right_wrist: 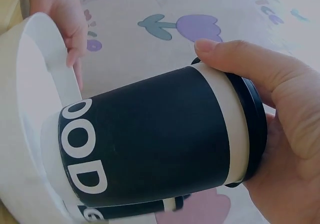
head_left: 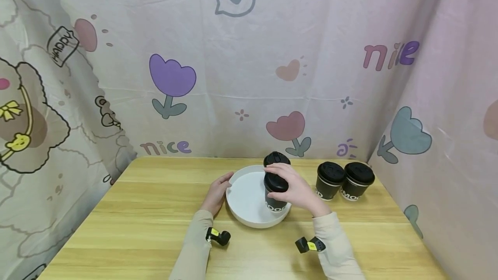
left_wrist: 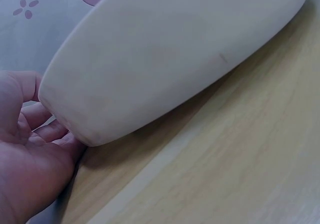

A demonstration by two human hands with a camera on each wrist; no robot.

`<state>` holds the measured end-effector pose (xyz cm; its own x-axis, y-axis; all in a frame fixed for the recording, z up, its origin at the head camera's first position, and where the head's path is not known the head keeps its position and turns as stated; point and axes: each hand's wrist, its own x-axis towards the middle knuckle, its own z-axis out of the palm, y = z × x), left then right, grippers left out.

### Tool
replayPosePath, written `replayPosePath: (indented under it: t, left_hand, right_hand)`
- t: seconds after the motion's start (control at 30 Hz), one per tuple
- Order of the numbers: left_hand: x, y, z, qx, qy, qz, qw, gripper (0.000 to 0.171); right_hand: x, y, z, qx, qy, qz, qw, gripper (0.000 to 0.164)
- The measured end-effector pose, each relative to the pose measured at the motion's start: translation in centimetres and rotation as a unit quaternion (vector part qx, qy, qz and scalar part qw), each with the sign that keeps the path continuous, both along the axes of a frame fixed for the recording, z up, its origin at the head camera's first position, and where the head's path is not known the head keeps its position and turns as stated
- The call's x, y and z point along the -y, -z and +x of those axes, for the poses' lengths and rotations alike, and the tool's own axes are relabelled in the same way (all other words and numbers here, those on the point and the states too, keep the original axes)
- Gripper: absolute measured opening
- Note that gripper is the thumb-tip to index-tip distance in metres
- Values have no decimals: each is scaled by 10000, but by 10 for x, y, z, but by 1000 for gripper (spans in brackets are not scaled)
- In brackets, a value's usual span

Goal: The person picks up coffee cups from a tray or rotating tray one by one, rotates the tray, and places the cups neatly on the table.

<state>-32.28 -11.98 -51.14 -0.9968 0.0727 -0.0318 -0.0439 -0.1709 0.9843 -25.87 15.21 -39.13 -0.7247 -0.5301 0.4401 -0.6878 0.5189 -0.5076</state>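
My right hand grips a black paper coffee cup by its lid and upper part, thumb and fingers on opposite sides. The cup is upright over the right part of a white round tray, and its base sits inside the rim in the right wrist view. White letters run round the lower part of the cup. At the tray's left side my left hand holds the rim, with the thumb at the top edge and the fingers lower on the wall.
A second lidded cup stands just behind the held one, mostly hidden by it and the hand. Two more black cups stand side by side on the wooden table to the right. A patterned curtain hangs behind the table.
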Motion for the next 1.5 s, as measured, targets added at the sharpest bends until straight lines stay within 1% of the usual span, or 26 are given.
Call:
replayPosePath:
  t: [0.23, 0.37, 0.57, 0.73, 0.9, 1.07, 1.23, 1.4, 1.5]
  left_hand:
    - [-1, 2, -2, 51, -54, 30, 10000, 58]
    - [0, 2, -2, 79, -126, 5, 9999, 58]
    - [0, 2, -3, 73, -136, 51, 9999, 59]
    - [-1, 3, -5, 89, -142, 65, 9998, 58]
    - [-1, 3, -3, 81, -116, 51, 9999, 58]
    - [0, 4, -2, 69, -71, 36, 9999, 57]
    - [-1, 3, -2, 28, -65, 14, 10000, 57]
    - [-2, 2, -1, 7, -87, 41, 10000, 56]
    - [-2, 2, -1, 61, -132, 66, 9999, 57]
  right_hand:
    - [-23, 2, 4, -60, 165, -16, 9998, 64]
    - [-37, 2, 9, -313, 364, -62, 9988, 64]
    - [-61, 4, 16, -701, 670, 17, 9953, 64]
    - [-83, 12, 22, -945, 875, 164, 9915, 64]
    - [-106, 21, 26, -1110, 1075, 269, 9876, 63]
    - [-125, 28, 28, -1150, 1163, 300, 9861, 64]
    - [-143, 30, 31, -1120, 1287, 282, 9849, 65]
    - [-158, 31, 34, -996, 1507, 278, 9832, 65]
    - [-167, 34, 36, -858, 1645, 292, 9822, 64]
